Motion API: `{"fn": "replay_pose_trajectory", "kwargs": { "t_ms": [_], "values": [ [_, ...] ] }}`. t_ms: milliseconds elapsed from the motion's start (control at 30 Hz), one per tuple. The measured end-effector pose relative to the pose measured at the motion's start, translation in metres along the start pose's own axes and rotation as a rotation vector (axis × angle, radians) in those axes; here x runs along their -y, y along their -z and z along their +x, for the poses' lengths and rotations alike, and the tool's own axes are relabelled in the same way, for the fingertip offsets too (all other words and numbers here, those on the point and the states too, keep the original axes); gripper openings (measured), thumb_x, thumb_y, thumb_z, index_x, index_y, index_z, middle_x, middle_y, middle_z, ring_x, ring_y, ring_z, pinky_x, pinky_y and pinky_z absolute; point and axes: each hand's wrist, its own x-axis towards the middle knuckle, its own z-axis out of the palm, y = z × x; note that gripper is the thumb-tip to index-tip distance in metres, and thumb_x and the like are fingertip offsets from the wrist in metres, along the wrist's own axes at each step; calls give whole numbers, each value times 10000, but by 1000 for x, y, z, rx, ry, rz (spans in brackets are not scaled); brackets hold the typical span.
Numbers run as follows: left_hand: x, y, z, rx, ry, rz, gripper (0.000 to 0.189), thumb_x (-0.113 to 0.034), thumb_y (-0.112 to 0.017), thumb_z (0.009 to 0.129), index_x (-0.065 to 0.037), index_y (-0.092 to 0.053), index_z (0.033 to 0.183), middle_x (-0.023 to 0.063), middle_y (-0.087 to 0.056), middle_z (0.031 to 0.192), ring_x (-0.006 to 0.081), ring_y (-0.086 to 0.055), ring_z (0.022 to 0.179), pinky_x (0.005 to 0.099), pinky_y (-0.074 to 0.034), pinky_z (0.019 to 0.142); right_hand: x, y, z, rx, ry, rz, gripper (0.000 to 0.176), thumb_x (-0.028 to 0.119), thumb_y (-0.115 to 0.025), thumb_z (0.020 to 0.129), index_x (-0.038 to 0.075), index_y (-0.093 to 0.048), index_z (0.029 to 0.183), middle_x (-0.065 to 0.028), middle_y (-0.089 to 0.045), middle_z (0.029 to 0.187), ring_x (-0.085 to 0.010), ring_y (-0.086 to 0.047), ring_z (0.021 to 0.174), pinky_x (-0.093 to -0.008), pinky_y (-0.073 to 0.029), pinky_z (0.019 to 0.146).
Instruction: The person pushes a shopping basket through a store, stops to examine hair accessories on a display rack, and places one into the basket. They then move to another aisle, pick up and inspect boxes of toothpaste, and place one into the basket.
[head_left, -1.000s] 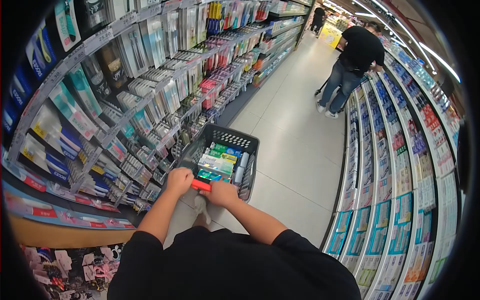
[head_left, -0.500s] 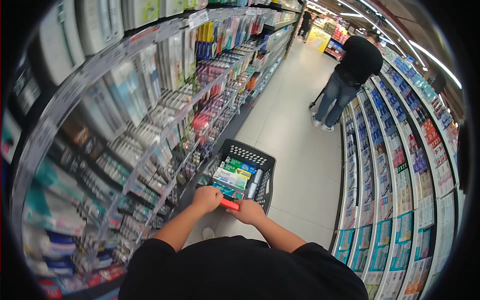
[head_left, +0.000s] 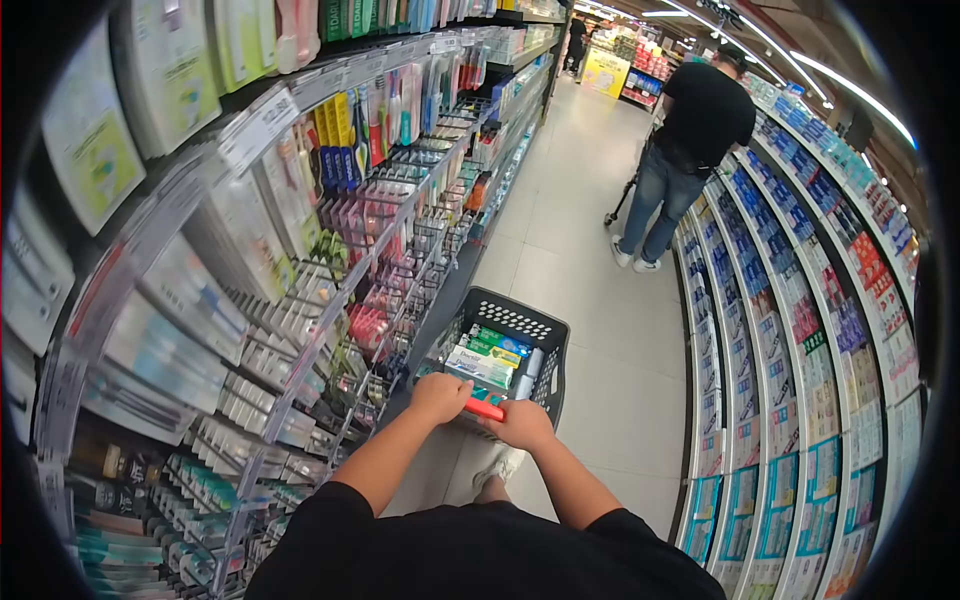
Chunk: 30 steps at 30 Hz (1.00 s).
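The red handle [head_left: 484, 408] of the black basket cart [head_left: 545, 335] sits low in the aisle, centre frame. The left hand [head_left: 440, 397] and right hand [head_left: 520, 424] are both closed around it. Boxed goods [head_left: 482, 355] fill the cart. Shelves [head_left: 300, 250] stand left; another shopper [head_left: 680, 150] stands ahead.

You have two grips closed on one red handle [head_left: 485, 409], the left grip [head_left: 440, 397] and the right grip [head_left: 522, 425]. Just beyond your grips stands one black basket [head_left: 512, 318], in which you can count at least three flat boxes [head_left: 482, 365] and one white tube [head_left: 527, 372] beside them. Two shelf runs flank your grips, the left shelving [head_left: 300, 250] and the right shelving [head_left: 800, 330], and two others stand well ahead, a nearer person [head_left: 690, 130] and a far person [head_left: 576, 35].
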Motion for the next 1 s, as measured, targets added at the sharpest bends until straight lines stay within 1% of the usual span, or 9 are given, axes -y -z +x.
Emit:
{"fn": "replay_pose_trajectory", "kwargs": {
  "t_ms": [33,233,433,533,633,800,900,933,1000],
  "values": [
    [-14,3,9,-12,-3,12,422,-336,-443,867,-37,-666,670,188,-637,723,374,-618,707,478,-478,688,-8,14,1,0,7,14,507,549,-594,773,49,-663,823,-167,-658,785,-341,-646,778,-431,-510,700],
    [-7,-12,113,-78,-2,29,370,-318,-474,821,-54,-666,648,166,-640,696,360,-615,673,471,-482,675,-53,46,89,-23,37,17,503,542,-584,782,50,-673,840,-170,-658,776,-342,-646,758,-437,-512,691],
    [-29,-13,212,-44,33,0,367,-322,-471,798,-65,-659,617,159,-629,656,358,-612,660,462,-485,678,-110,89,169,-46,98,31,549,571,-572,784,34,-669,850,-189,-657,790,-353,-643,770,-441,-509,707],
    [-28,-23,263,-51,42,49,372,-333,-464,800,-63,-667,644,166,-641,700,362,-615,690,466,-484,698,-131,119,205,-28,91,46,528,556,-576,786,43,-674,864,-192,-658,790,-344,-647,750,-434,-514,705],
    [-22,-36,316,-25,-29,90,332,-297,-442,812,-58,-652,715,176,-640,790,391,-603,757,496,-464,712,-154,137,247,-84,93,14,507,547,-585,780,51,-678,836,-186,-661,783,-361,-641,769,-441,-503,706],
    [-28,-42,404,10,-1,96,335,-315,-441,822,-76,-655,725,173,-645,810,383,-607,789,491,-462,728,-188,184,315,-10,26,56,478,537,-612,766,74,-691,857,-117,-659,674,-284,-653,689,-406,-508,683],
    [-28,-46,458,23,-28,79,340,-323,-442,819,-81,-658,716,170,-649,811,380,-610,789,487,-467,727,-209,205,356,-4,-21,91,477,529,-624,759,69,-694,864,-109,-658,669,-277,-649,676,-387,-503,674],
    [-30,-46,475,18,-27,73,343,-325,-442,817,-79,-658,713,170,-650,810,380,-612,789,486,-469,726,-216,214,369,-28,9,61,476,525,-643,747,71,-697,880,-108,-659,678,-271,-645,656,-369,-499,642],
    [-32,-45,509,42,-31,67,352,-333,-442,813,-78,-663,716,170,-652,810,378,-615,787,482,-473,726,-223,237,392,24,-36,110,480,514,-663,736,51,-690,861,-117,-654,684,-258,-641,646,-364,-496,628]
  ]
}}
